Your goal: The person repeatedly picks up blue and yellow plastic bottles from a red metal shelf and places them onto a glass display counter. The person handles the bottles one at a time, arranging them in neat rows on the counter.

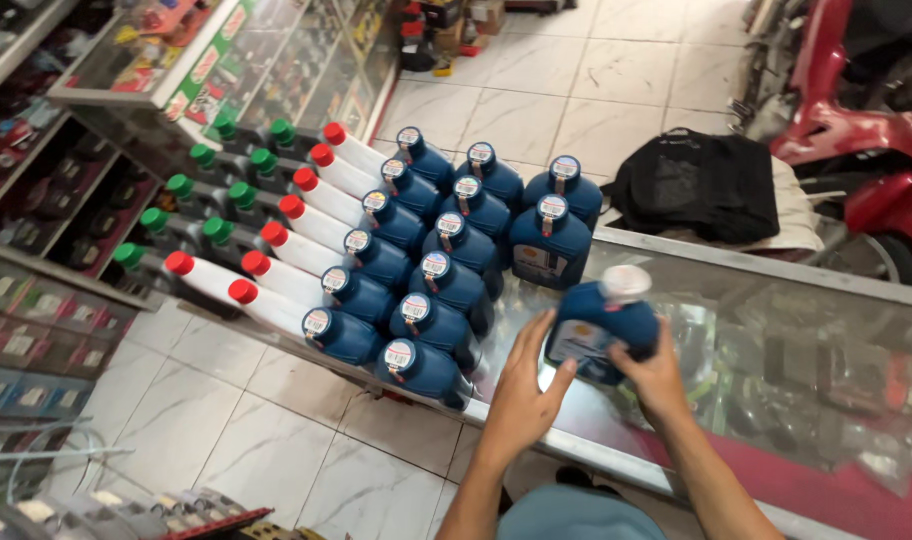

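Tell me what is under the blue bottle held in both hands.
Under the blue bottle, gripped by the left hand and right hand, lies the glass counter top. Blurred packaged goods show through it; directly beneath the bottle is hidden.

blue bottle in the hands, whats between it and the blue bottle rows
In the head view, only bare glass countertop lies between the held blue bottle and the rows of blue bottles.
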